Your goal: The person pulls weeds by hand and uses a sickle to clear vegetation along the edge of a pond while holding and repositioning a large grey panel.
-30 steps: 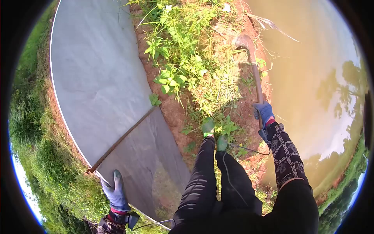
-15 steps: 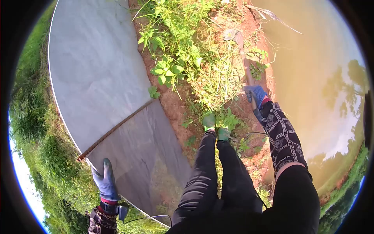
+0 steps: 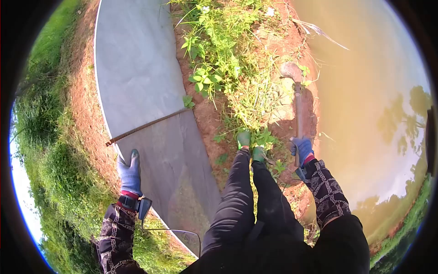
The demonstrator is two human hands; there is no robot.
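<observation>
My right hand (image 3: 301,149), in a blue glove, grips the wooden handle of a hoe (image 3: 297,106). Its metal blade (image 3: 290,70) rests on the red earth bank by the muddy water. My left hand (image 3: 130,171), also gloved in blue, hangs free with fingers together and holds nothing; it is over the edge of the grey concrete slab (image 3: 137,68). My two green shoes (image 3: 250,145) stand among weeds (image 3: 228,55) on the narrow earth strip.
Brown muddy water (image 3: 365,100) lies to the right of the bank. A rusty steel bar (image 3: 146,125) lies across the concrete slab. Thick grass (image 3: 50,150) covers the ground left of the slab.
The hoe has swung back down toward me, its blade now on the bank near the water. My right hand dropped lower. My left arm rose into view beside the slab.
</observation>
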